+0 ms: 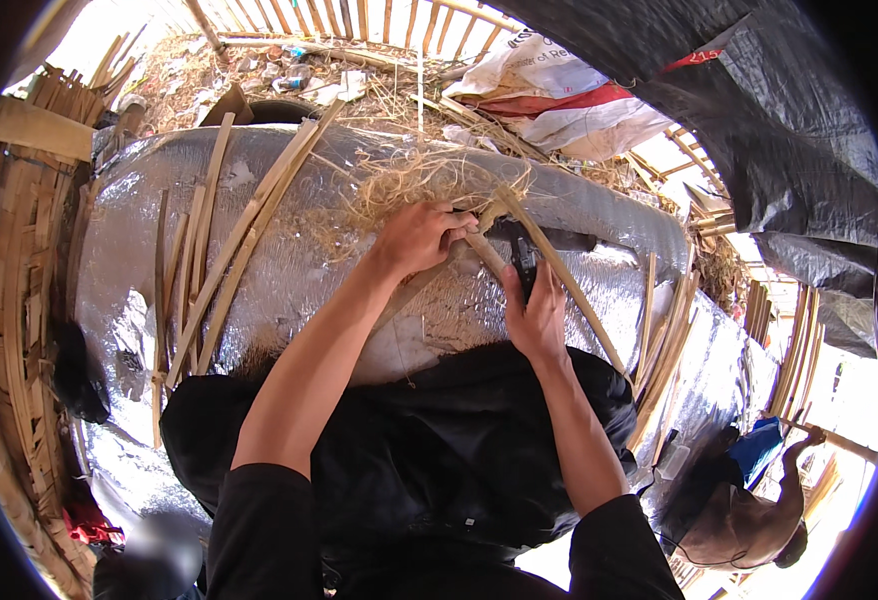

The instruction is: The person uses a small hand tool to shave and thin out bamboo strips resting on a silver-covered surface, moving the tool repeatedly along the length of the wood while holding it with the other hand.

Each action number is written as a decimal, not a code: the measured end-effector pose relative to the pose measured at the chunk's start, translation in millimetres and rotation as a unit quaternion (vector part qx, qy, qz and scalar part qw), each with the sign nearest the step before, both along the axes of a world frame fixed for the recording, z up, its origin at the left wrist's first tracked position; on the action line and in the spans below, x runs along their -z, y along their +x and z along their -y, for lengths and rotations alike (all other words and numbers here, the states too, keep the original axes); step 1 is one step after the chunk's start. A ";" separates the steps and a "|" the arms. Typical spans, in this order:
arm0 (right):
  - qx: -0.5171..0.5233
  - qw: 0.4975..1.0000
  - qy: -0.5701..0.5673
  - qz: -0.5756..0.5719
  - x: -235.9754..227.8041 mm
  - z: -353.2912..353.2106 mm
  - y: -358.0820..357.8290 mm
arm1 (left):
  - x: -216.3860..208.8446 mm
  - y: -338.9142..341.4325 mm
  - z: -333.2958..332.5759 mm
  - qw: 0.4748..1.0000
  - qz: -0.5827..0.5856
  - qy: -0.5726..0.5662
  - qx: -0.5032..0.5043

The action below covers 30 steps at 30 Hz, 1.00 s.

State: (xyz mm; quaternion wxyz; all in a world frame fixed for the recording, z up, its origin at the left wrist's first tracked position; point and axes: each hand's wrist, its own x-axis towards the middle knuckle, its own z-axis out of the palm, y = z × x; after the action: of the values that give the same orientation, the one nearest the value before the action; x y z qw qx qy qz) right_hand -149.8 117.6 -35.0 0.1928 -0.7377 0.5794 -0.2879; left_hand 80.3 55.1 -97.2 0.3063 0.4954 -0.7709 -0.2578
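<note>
My left hand (417, 238) is closed, with thumb and fingers pinching the upper end of a bamboo strip (485, 252). That strip slants down toward my right hand (539, 318), which is closed around a black-handled tool (525, 262). The tool's working end is dark and partly hidden, so its exact kind is unclear. A longer bamboo strip (571, 285) runs from above the hands down to my right knee. Curly bamboo shavings (409, 185) lie heaped just beyond my left hand.
Silver foil sheeting (289, 290) spreads beneath me. Several bamboo strips (244, 235) lie at the left and more strips (667, 335) at the right. A woven bamboo wall (19, 330) borders the left, black tarpaulin (789, 120) the upper right. Another person (749, 520) works at lower right.
</note>
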 end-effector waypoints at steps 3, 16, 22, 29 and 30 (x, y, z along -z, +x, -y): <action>-0.012 1.000 0.029 -0.003 -8.5 0.0 4.7 | 1.5 -1.0 1.7 1.000 -0.021 0.006 0.006; -0.024 0.995 -0.057 -0.074 -35.7 -4.5 17.3 | 3.2 1.8 5.9 0.999 -0.048 0.000 0.017; -0.025 0.996 0.068 -0.057 -6.8 -6.9 11.9 | 4.4 -0.8 7.6 0.999 -0.005 0.030 0.018; -0.007 0.993 -0.119 -0.019 -20.5 -16.2 15.9 | 4.6 0.5 5.2 1.000 -0.007 0.011 0.022; -0.008 0.996 -0.089 -0.013 -6.8 -19.1 11.8 | 6.8 3.1 5.2 1.000 0.013 0.014 0.023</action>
State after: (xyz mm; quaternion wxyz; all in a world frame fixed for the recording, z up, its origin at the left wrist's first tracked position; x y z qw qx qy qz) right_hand -138.0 136.7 -28.2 0.1210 -0.7602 0.5481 -0.3272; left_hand 83.4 49.9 -104.0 0.2837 0.4847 -0.7824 -0.2693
